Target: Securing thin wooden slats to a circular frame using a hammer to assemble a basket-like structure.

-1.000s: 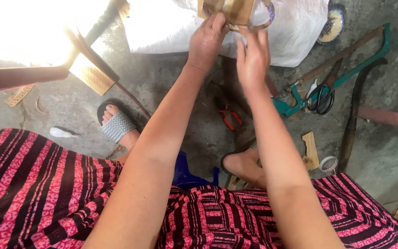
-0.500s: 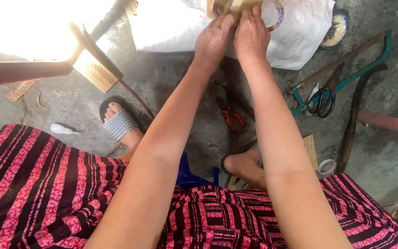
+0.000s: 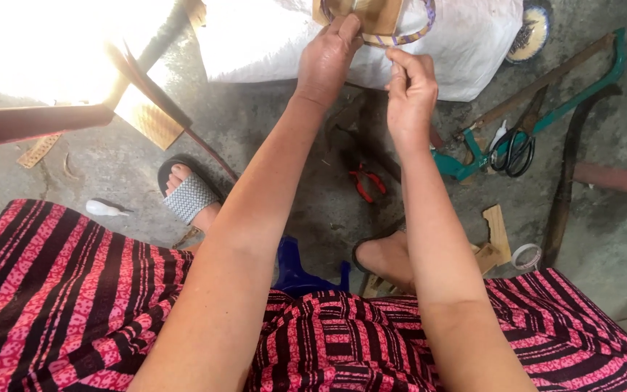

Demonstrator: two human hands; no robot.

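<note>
Hands up top w/ woven piece: left hand gripping its edge, right hand pinched shut just beside

A white woven sack is lying on the grey concrete floor. Red-handled pliers are resting near its front edge. A teal-framed hacksaw is stretching out to the right, with black-handled scissors lying across it. A roll of clear tape is sitting beside a wooden offcut.
</note>
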